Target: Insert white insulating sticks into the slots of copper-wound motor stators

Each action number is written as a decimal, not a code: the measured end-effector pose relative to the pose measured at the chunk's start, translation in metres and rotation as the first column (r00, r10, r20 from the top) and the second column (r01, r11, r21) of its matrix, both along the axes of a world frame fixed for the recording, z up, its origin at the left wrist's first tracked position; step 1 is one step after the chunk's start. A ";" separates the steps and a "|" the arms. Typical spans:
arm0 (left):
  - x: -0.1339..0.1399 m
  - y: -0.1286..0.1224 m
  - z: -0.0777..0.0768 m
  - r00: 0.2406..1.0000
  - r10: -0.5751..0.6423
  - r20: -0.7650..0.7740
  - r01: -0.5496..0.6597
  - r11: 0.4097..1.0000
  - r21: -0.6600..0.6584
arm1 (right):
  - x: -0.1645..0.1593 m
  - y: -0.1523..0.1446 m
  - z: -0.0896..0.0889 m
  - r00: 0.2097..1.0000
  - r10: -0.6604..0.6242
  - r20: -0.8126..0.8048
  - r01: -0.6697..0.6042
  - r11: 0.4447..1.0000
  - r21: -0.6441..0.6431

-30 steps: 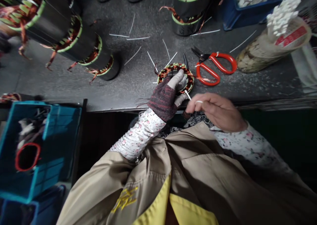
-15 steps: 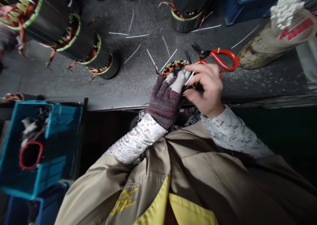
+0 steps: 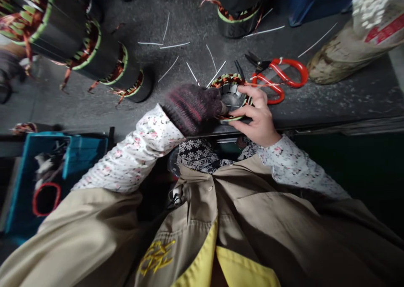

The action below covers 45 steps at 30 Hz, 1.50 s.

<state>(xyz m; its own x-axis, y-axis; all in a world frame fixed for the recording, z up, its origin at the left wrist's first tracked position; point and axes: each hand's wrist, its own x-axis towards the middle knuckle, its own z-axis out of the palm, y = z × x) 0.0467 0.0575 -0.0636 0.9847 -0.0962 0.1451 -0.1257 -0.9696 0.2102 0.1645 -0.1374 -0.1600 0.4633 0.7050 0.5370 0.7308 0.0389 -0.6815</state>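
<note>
A motor stator (image 3: 227, 78) with copper windings and a pale green insulating edge sits on the workbench in front of me, its round bore facing up toward me. My right hand (image 3: 257, 118), bare, grips its right side, thumb at the near rim and fingers over the far edge. At the left side, my left hand (image 3: 195, 108) in a dark striped glove has its fingers curled against the rim; those fingertips are partly hidden. Red-handled scissors (image 3: 292, 72) lie just beyond my right hand, with a thin copper wire across them.
Several white strips (image 3: 175, 45) lie scattered over the bench (image 3: 176, 13). Rows of wound stators (image 3: 139, 85) stand at left, with more stacked stators (image 3: 238, 24) behind. A bag of white sticks (image 3: 350, 43) stands right. A teal bin (image 3: 85, 152) is below left. Another person's gloved hand (image 3: 11, 70) shows far left.
My left hand has turned and shifted to the stator's left side, its forearm swinging outward. My right hand has moved down the stator's right side, and the white strip between its fingers no longer shows.
</note>
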 end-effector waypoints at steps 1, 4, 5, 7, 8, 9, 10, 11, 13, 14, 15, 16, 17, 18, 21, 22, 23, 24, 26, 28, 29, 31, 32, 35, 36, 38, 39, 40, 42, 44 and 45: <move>0.003 0.003 0.005 0.990 -0.121 -0.077 0.125 0.991 0.050 | -0.001 -0.001 0.002 1.000 0.004 0.018 -0.004 1.000 0.027; 0.004 0.010 0.013 0.931 -0.350 -0.102 0.362 0.920 0.153 | 0.003 -0.014 0.014 0.997 -0.021 0.071 0.010 0.989 0.144; 0.002 0.012 0.011 0.924 -0.381 -0.016 0.378 0.911 0.167 | 0.009 -0.021 0.019 0.992 -0.091 0.082 0.072 0.974 0.213; -0.003 0.018 -0.001 0.888 -0.421 0.187 0.393 0.904 0.168 | 0.029 -0.036 0.028 0.938 -0.341 0.056 0.296 0.877 0.378; -0.004 0.021 -0.009 0.865 -0.428 0.262 0.399 0.903 0.158 | 0.043 -0.044 0.032 0.879 -0.477 0.017 0.421 0.792 0.443; -0.003 0.023 -0.017 0.844 -0.436 0.314 0.413 0.900 0.140 | 0.060 -0.052 0.035 0.812 -0.583 -0.024 0.523 0.709 0.474; -0.002 0.023 -0.026 0.830 -0.434 0.349 0.422 0.899 0.115 | 0.078 -0.058 0.037 0.754 -0.655 -0.049 0.597 0.653 0.465; 0.000 0.022 -0.033 0.826 -0.424 0.371 0.424 0.902 0.087 | 0.096 -0.063 0.038 0.715 -0.697 -0.047 0.649 0.637 0.415; 0.002 0.015 -0.044 0.834 -0.365 0.414 0.388 0.921 0.030 | 0.130 -0.069 0.040 0.663 -0.748 0.017 0.720 0.644 0.259; 0.001 0.009 -0.047 0.842 -0.318 0.436 0.346 0.938 0.016 | 0.143 -0.069 0.042 0.645 -0.762 0.062 0.744 0.644 0.178; 0.000 0.002 -0.049 0.854 -0.259 0.452 0.285 0.958 0.011 | 0.152 -0.069 0.043 0.633 -0.767 0.104 0.759 0.641 0.110; -0.002 -0.006 -0.051 0.862 -0.205 0.464 0.226 0.974 0.012 | 0.159 -0.069 0.044 0.634 -0.762 0.135 0.762 0.645 0.061; -0.006 -0.014 -0.052 0.866 -0.162 0.473 0.178 0.984 0.011 | 0.161 -0.069 0.046 0.648 -0.746 0.153 0.751 0.660 0.037; -0.009 -0.022 -0.052 0.868 -0.126 0.480 0.140 0.990 0.006 | 0.162 -0.070 0.047 0.670 -0.724 0.160 0.729 0.683 0.039; -0.016 -0.040 -0.055 0.867 -0.035 0.498 0.055 0.998 -0.024 | 0.156 -0.074 0.049 0.723 -0.680 0.126 0.670 0.733 0.112; -0.016 -0.044 -0.056 0.862 -0.005 0.506 0.024 0.999 -0.031 | 0.154 -0.075 0.049 0.723 -0.682 0.108 0.671 0.731 0.125; -0.016 -0.048 -0.057 0.860 0.031 0.510 -0.012 0.999 -0.041 | 0.154 -0.074 0.049 0.716 -0.692 0.094 0.682 0.721 0.121; -0.016 -0.050 -0.058 0.859 0.066 0.508 -0.044 0.998 -0.054 | 0.155 -0.073 0.048 0.704 -0.705 0.085 0.698 0.709 0.098; -0.014 -0.054 -0.059 0.859 0.126 0.497 -0.088 0.991 -0.098 | 0.160 -0.069 0.048 0.680 -0.728 0.089 0.728 0.685 0.038; -0.013 -0.056 -0.060 0.853 0.157 0.498 -0.106 0.986 -0.131 | 0.164 -0.066 0.050 0.675 -0.730 0.107 0.733 0.680 0.018; -0.012 -0.057 -0.060 0.847 0.156 0.508 -0.102 0.986 -0.133 | 0.163 -0.066 0.052 0.682 -0.723 0.114 0.724 0.689 0.036; -0.012 -0.057 -0.060 0.840 0.137 0.525 -0.087 0.989 -0.120 | 0.152 -0.069 0.058 0.723 -0.684 0.096 0.674 0.729 0.118; -0.012 -0.056 -0.061 0.839 0.131 0.528 -0.087 0.990 -0.107 | 0.142 -0.071 0.061 0.754 -0.654 0.069 0.635 0.751 0.179; -0.011 -0.055 -0.063 0.842 0.108 0.528 -0.089 0.994 -0.062 | 0.093 -0.074 0.066 0.850 -0.526 0.029 0.482 0.798 0.362; -0.011 -0.054 -0.064 0.843 0.105 0.528 -0.090 0.995 -0.054 | 0.074 -0.075 0.064 0.881 -0.468 0.061 0.412 0.826 0.384; -0.012 -0.055 -0.066 0.854 0.109 0.509 -0.088 0.994 -0.064 | 0.039 -0.076 0.055 0.951 -0.274 0.144 0.217 0.922 0.321; -0.012 -0.055 -0.067 0.861 0.118 0.494 -0.090 0.993 -0.080 | 0.024 -0.076 0.048 0.974 -0.159 0.159 0.110 0.954 0.279; -0.013 -0.056 -0.067 0.865 0.133 0.483 -0.099 0.991 -0.095 | 0.013 -0.077 0.039 0.986 -0.058 0.159 0.015 0.966 0.260; -0.015 -0.059 -0.066 0.866 0.155 0.476 -0.116 0.987 -0.110 | -0.002 -0.078 0.023 0.989 0.056 0.134 -0.092 0.956 0.279; -0.017 -0.063 -0.063 0.860 0.183 0.477 -0.141 0.982 -0.124 | -0.006 -0.080 0.012 0.989 0.096 0.109 -0.124 0.951 0.284; -0.017 -0.064 -0.061 0.861 0.198 0.469 -0.153 0.979 -0.134 | -0.006 -0.080 0.011 0.990 0.111 0.091 -0.131 0.957 0.258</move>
